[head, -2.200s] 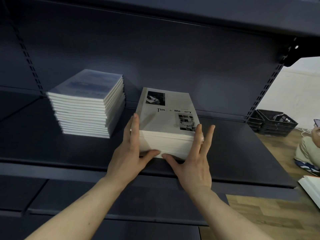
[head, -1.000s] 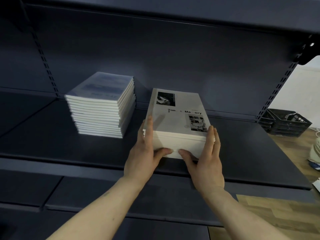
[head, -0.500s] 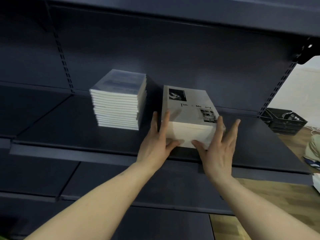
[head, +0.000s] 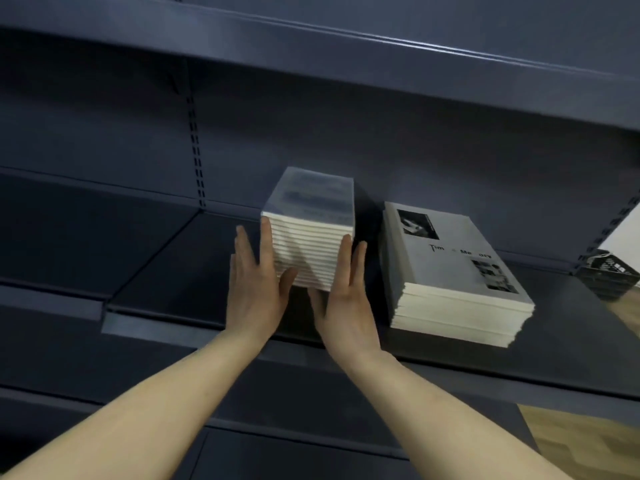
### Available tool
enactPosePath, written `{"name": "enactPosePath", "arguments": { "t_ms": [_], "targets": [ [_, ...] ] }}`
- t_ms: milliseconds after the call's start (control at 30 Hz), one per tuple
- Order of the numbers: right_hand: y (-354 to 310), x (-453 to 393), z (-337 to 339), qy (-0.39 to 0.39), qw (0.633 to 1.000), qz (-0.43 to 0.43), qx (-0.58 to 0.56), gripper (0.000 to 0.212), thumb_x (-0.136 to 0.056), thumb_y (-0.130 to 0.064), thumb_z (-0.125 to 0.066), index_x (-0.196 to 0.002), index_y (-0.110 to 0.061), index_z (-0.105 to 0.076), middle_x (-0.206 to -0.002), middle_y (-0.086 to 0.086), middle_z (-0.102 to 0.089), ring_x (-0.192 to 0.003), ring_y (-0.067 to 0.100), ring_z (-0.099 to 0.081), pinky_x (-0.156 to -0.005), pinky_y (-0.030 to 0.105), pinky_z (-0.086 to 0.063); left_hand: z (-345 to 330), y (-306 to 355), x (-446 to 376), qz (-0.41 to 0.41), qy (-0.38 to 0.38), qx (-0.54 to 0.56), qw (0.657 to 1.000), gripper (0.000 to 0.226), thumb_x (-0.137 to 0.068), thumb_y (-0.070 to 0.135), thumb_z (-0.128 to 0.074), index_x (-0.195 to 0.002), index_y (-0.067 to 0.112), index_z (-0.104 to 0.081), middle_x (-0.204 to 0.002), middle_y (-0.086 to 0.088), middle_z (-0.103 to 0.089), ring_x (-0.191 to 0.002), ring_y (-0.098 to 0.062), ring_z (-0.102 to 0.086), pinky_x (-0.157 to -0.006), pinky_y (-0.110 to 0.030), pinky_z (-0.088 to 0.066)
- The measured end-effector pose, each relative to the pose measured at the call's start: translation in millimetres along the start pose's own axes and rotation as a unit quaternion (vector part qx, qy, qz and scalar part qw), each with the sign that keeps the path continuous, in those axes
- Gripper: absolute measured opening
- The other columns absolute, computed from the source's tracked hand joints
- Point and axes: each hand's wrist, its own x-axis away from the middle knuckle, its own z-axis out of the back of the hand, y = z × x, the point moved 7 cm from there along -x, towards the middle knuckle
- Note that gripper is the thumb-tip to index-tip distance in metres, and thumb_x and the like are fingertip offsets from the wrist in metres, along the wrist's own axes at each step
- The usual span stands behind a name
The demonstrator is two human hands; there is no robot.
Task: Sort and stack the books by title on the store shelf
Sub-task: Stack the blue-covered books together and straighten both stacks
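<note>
Two stacks of books stand on the dark shelf (head: 173, 271). The taller stack (head: 311, 216) has pale blue-grey covers and holds several thin books. My left hand (head: 254, 285) lies flat against its left side and my right hand (head: 346, 292) against its right side, fingers straight, both thumbs at the front lower edge. To the right, apart from my hands, sits the grey "Time & Memory" stack (head: 450, 268) near the shelf's front edge.
The upper shelf (head: 346, 46) hangs low over the stacks. Slotted uprights (head: 195, 147) run down the back panel. A black crate (head: 609, 271) stands on the wooden floor (head: 588, 441) at the far right. Lower shelves lie below my arms.
Both hands have left the "Time & Memory" stack and moved left to the taller blue-grey stack, now pressing its sides. The view has shifted left.
</note>
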Motion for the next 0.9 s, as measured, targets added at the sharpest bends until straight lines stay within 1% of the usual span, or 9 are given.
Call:
{"name": "enactPosePath", "arguments": {
  "t_ms": [67, 133, 233, 433, 600, 667, 733, 833, 900],
  "targets": [
    [8.3, -9.4, -8.6, 0.018, 0.999, -0.032, -0.011, 0.1, -0.099, -0.03, -0.055, -0.146, -0.034, 0.034, -0.16, 0.01, 0.027, -0.128, 0.032, -0.052, -0.093, 0.037, -0.054, -5.2, -6.9, -6.7, 0.012, 0.006, 0.052, 0.999, 0.099, -0.097, 0.034, -0.056, -0.147, 0.042, 0.029, -0.163, -0.015, 0.011, -0.15, -0.033, -0.005, -0.117, -0.055, -0.026],
    [11.4, -16.0, -14.9, 0.026, 0.999, -0.034, -0.022, 0.102, -0.099, -0.027, -0.055, -0.145, -0.036, 0.035, -0.16, 0.01, 0.026, -0.127, 0.032, -0.053, -0.094, 0.039, -0.054, -10.2, -7.1, -10.2, -0.004, 0.007, 0.107, 0.994, 0.101, -0.096, 0.033, -0.058, -0.147, 0.043, 0.029, -0.164, -0.012, 0.002, -0.147, -0.031, -0.021, -0.108, -0.055, -0.039],
    [11.4, -19.6, -23.4, 0.04, 0.999, -0.014, -0.02, 0.1, -0.1, -0.026, -0.054, -0.147, -0.032, 0.034, -0.162, 0.009, 0.023, -0.133, 0.031, -0.048, -0.095, 0.036, -0.054, -14.2, -6.1, -10.6, -0.027, 0.005, 0.132, 0.991, 0.103, -0.095, 0.029, -0.06, -0.148, 0.039, 0.029, -0.164, -0.008, -0.005, -0.139, -0.025, -0.038, -0.099, -0.048, -0.05],
    [15.3, -17.3, -30.9, 0.052, 0.997, -0.027, 0.045, 0.095, -0.102, -0.019, -0.048, -0.146, -0.025, 0.036, -0.161, 0.006, 0.025, -0.129, 0.025, -0.053, -0.085, 0.017, -0.049, -21.0, -12.7, -8.7, -0.031, -0.012, 0.102, 0.994, 0.1, -0.098, 0.024, -0.056, -0.149, 0.033, 0.03, -0.165, -0.004, 0.006, -0.127, -0.025, -0.051, -0.097, -0.037, -0.051],
    [12.9, -17.5, -32.4, 0.048, 0.995, -0.029, 0.082, 0.096, -0.101, -0.018, -0.049, -0.145, -0.017, 0.036, -0.16, 0.013, 0.025, -0.134, 0.022, -0.048, -0.087, 0.011, -0.041, -17.4, -13.6, -8.7, -0.03, 0.002, 0.096, 0.995, 0.095, -0.099, 0.021, -0.053, -0.151, 0.031, 0.025, -0.165, -0.005, -0.002, -0.126, -0.024, -0.053, -0.095, -0.033, -0.052],
    [13.5, -16.6, -29.4, 0.055, 0.995, -0.043, 0.065, 0.09, -0.102, -0.02, -0.047, -0.149, -0.013, 0.03, -0.162, 0.01, 0.022, -0.131, 0.02, -0.05, -0.089, 0.012, -0.041, -14.5, -11.1, -8.1, -0.032, 0.013, 0.103, 0.994, 0.09, -0.1, 0.021, -0.052, -0.153, 0.031, 0.02, -0.165, -0.003, -0.005, -0.123, -0.021, -0.054, -0.09, -0.025, -0.048],
    [16.9, -16.4, -25.1, 0.075, 0.995, -0.067, 0.016, 0.083, -0.103, -0.021, -0.045, -0.152, -0.011, 0.021, -0.164, 0.008, 0.014, -0.133, 0.021, -0.046, -0.1, 0.019, -0.041, -9.7, -10.7, -8.2, -0.023, 0.034, 0.121, 0.992, 0.085, -0.101, 0.024, -0.051, -0.155, 0.033, 0.014, -0.165, -0.003, -0.007, -0.123, -0.016, -0.052, -0.089, -0.02, -0.043],
    [19.9, -14.7, -22.4, 0.071, 0.994, -0.088, -0.001, 0.077, -0.104, -0.024, -0.042, -0.153, -0.011, 0.015, -0.165, 0.007, 0.004, -0.134, 0.024, -0.045, -0.105, 0.026, -0.04, -8.0, -10.1, -8.3, -0.016, 0.042, 0.132, 0.99, 0.083, -0.1, 0.03, -0.051, -0.155, 0.036, 0.01, -0.154, -0.004, -0.036, -0.115, -0.01, -0.055, -0.087, -0.02, -0.046],
    [16.1, -14.9, -25.5, 0.064, 0.995, -0.058, -0.047, 0.068, -0.103, -0.016, -0.042, -0.156, -0.018, 0.001, -0.164, 0.008, -0.009, -0.145, 0.024, -0.029, -0.116, 0.029, -0.024, -8.3, -10.9, -7.6, -0.014, 0.043, 0.121, 0.992, 0.082, -0.099, 0.031, -0.051, -0.155, 0.036, 0.009, -0.137, -0.002, -0.053, -0.105, -0.006, -0.057, -0.083, -0.021, -0.048]
  ]
}}
